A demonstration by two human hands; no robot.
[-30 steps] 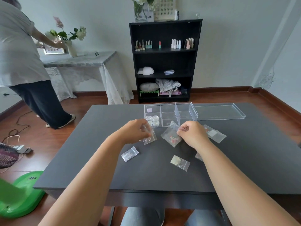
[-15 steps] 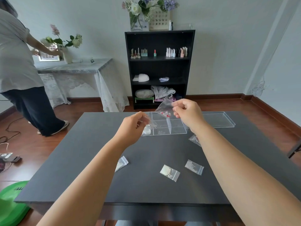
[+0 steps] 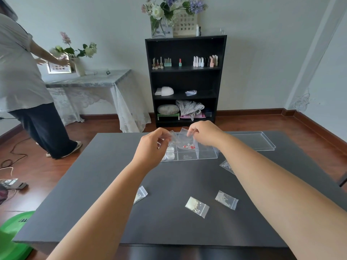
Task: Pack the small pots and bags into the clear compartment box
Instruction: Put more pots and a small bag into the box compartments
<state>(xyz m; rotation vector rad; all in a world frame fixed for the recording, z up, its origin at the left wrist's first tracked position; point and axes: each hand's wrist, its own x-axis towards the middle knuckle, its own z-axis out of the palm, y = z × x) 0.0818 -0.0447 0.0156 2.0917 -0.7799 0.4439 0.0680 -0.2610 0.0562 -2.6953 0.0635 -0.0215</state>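
Observation:
The clear compartment box (image 3: 206,155) lies at the far side of the dark table, with small white pots (image 3: 170,152) in its left compartment. Over the box my right hand (image 3: 204,135) pinches the top of a clear bag with red bits (image 3: 186,142). My left hand (image 3: 153,147) pinches a smaller clear bag (image 3: 173,137) just left of it. Several more small bags lie loose on the table: one near my left forearm (image 3: 140,194), one in the middle (image 3: 197,206), one to its right (image 3: 226,199), one partly hidden by my right arm (image 3: 225,165).
The box's clear lid (image 3: 253,141) lies flat to the right of the box. A person (image 3: 22,87) stands at the far left by a cloth-covered side table (image 3: 88,81). A black shelf unit (image 3: 185,79) stands behind the table (image 3: 112,184).
Both hands lifted their bags off the table and carried them away from me, to above the box. My head tilted up, so the table sits lower in view.

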